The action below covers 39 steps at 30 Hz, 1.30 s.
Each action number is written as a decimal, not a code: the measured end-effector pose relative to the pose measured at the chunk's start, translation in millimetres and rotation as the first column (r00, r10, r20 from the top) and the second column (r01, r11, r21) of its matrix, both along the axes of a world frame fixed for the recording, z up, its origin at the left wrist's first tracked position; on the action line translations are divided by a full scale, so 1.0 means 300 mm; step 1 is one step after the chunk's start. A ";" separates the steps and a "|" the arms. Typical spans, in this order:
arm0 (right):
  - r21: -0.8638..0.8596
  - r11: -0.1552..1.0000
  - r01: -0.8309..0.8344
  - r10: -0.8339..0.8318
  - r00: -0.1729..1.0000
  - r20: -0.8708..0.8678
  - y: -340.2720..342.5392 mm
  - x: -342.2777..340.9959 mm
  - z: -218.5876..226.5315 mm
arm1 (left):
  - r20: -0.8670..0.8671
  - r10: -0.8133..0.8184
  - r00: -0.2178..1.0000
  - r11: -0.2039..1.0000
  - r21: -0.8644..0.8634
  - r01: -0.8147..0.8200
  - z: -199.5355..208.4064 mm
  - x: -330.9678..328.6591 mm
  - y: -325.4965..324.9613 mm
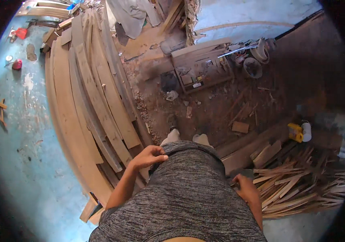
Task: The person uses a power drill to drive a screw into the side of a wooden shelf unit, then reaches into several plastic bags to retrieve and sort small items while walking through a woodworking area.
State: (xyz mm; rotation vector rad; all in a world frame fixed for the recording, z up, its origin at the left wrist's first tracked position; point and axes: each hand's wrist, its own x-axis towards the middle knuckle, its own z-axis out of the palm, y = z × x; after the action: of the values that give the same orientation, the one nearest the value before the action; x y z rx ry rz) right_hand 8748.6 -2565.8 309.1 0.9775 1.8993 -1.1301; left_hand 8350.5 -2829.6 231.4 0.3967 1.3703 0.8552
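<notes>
My left hand (150, 157) is at my left hip, beside the hem of my grey shirt (192, 181). Its fingers are curled in and the thumb lies close to them; a dark patch shows under the hand, and I cannot make out what it holds, if anything. By my right hip, my right hand (245, 188) is also curled, close to the shirt's side. Whatever lies within its fingers is hidden. Long wooden planks (95, 92) lean in a stack just left of my left hand. Thin wood strips (293, 185) lie heaped to the right of my right hand.
Ahead on the dirt floor stands a wooden box (204, 76) with odds and ends, beside a bucket (252, 67). A yellow container (295, 132) stands at the right. A blue wall (27, 121) runs along the left, with a red object (17, 64) by it.
</notes>
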 end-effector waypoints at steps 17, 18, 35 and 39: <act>0.232 0.935 0.267 -0.012 0.681 -0.733 0.052 -0.696 -0.157 | -0.623 0.120 0.773 0.923 0.357 0.145 -0.135 -0.035 0.263; 0.167 0.957 0.236 -0.032 0.661 -0.750 0.035 -0.752 -0.181 | -0.622 0.119 0.774 0.925 0.352 0.142 -0.132 -0.047 0.286; -0.534 0.801 0.272 -0.562 0.650 -0.512 -0.233 -1.179 -1.013 | -0.714 0.687 0.136 0.625 0.484 -0.613 -0.776 0.034 0.137; -0.541 0.767 0.344 -0.619 0.618 -0.484 -0.242 -1.249 -1.416 | -0.513 0.678 0.527 0.624 0.023 -0.781 -1.262 -0.033 0.151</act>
State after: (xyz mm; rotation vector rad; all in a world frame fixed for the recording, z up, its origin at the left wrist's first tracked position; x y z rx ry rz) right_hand 8373.8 -2638.5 -115.9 0.9728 1.7780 -2.3542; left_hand 8340.5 -2784.4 -147.3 -0.2167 2.1484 1.3458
